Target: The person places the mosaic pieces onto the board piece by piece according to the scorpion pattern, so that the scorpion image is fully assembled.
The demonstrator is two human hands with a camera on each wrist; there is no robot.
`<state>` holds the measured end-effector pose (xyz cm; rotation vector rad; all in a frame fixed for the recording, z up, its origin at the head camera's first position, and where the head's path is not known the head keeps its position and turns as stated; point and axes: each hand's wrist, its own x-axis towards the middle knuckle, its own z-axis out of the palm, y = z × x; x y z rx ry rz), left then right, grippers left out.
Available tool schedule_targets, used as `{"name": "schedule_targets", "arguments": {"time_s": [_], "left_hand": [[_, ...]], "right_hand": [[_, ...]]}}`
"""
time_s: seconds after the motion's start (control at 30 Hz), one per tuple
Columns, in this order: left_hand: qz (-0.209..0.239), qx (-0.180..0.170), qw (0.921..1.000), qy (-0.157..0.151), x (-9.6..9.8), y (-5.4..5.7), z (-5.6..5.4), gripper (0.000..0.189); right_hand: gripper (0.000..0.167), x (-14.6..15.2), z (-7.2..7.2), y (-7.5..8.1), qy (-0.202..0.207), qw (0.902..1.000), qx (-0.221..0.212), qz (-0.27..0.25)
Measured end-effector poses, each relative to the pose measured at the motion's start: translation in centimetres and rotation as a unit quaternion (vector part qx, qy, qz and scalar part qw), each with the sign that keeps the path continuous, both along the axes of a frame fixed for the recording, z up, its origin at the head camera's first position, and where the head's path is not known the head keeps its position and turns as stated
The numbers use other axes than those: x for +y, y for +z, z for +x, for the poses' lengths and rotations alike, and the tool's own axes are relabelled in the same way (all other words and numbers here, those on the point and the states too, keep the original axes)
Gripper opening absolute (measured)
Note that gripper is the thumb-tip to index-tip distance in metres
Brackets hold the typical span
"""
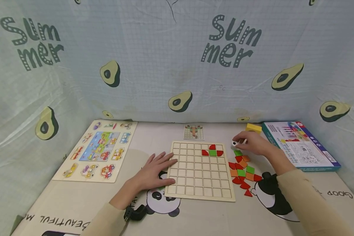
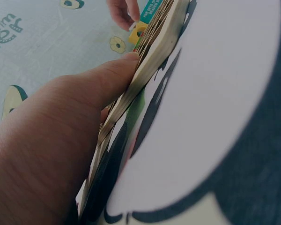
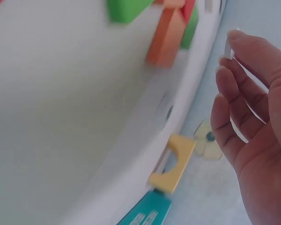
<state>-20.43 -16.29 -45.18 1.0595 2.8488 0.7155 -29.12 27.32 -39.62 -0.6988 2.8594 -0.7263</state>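
Observation:
A wooden grid board [image 1: 191,170] lies in front of me. One green square [image 1: 213,153] sits in its upper right part, with red rounded pieces [image 1: 220,153] on three sides of it. My left hand [image 1: 150,173] rests on the board's left edge with fingers spread; in the left wrist view the thumb [image 2: 114,75] lies along that edge. Just beyond the right edge, my right hand [image 1: 253,143] pinches a small white piece with a black dot [image 1: 234,143] between thumb and fingertips. Below it lie loose red, orange and green pieces [image 1: 242,164].
A patterned card [image 1: 193,132] lies behind the board. To the left is a wooden picture puzzle [image 1: 98,150] with vehicle pieces. A yellow block [image 1: 253,128] with a rounded cutout stands behind my right hand, beside a flat teal-edged box [image 1: 302,147].

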Motion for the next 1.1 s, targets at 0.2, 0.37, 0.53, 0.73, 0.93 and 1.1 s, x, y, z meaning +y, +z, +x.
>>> {"name": "schedule_targets", "arguments": {"time_s": [0.2, 0.37, 0.53, 0.73, 0.93, 1.1], "left_hand": [[-0.001, -0.004, 1.0000, 0.000, 0.1, 0.1, 0.0, 0.078], [-0.001, -0.004, 1.0000, 0.000, 0.1, 0.1, 0.1, 0.078], [-0.003, -0.003, 1.0000, 0.002, 0.1, 0.1, 0.1, 0.078], [-0.006, -0.003, 1.0000, 0.002, 0.1, 0.1, 0.0, 0.078], [-0.006, -0.003, 1.0000, 0.002, 0.0, -0.1, 0.0, 0.078], [-0.006, -0.005, 1.0000, 0.002, 0.0, 0.0, 0.0, 0.078]], "right_hand": [[0.028, -2.1, -0.3, 0.3, 0.014, 0.9998, -0.015, -0.005], [0.026, -3.9, -0.7, 0.3, 0.035, 0.9993, -0.009, -0.001], [0.024, -5.8, -1.0, 0.4, 0.063, 0.9980, -0.006, 0.007], [0.023, -7.5, -1.4, 0.3, 0.096, 0.9953, -0.013, -0.005], [0.021, -9.1, -2.0, -0.3, 0.129, 0.9916, 0.007, 0.003], [0.021, -10.1, -2.4, -0.6, 0.128, 0.9916, 0.002, 0.022]]}}
